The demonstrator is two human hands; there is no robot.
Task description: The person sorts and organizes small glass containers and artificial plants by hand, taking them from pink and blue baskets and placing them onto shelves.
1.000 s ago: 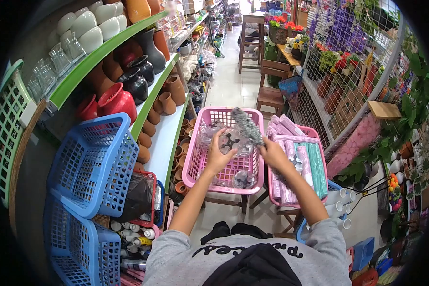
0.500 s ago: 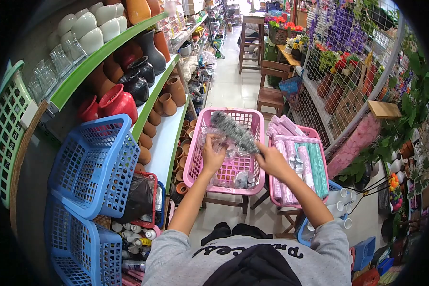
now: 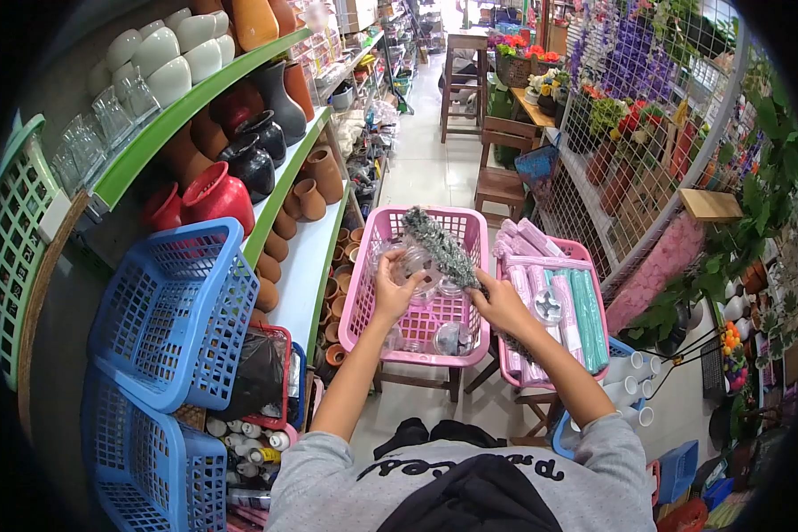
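My left hand (image 3: 395,289) grips a clear round plastic container (image 3: 414,261) over the pink basket (image 3: 352,312). In my right hand (image 3: 500,305) is a grey, fluffy duster (image 3: 439,246), its bushy length slanting up and left across the basket, close beside the container. Both hands are closed. Another clear container (image 3: 453,338) lies at the basket's near right corner, and more clear plastic pieces sit inside, partly hidden by my hands.
To the right, a second pink basket (image 3: 604,310) holds pink and teal wrapped rolls (image 3: 573,319) and a clear container (image 3: 546,307). Blue baskets (image 3: 173,310) stand at left, below a shelf (image 3: 285,173) of pots. A wooden chair (image 3: 503,168) and wire rack (image 3: 634,186) lie beyond.
The duster has shifted slightly to the right and looks sharper. My left hand has tilted the clear container, which now shows more plainly.
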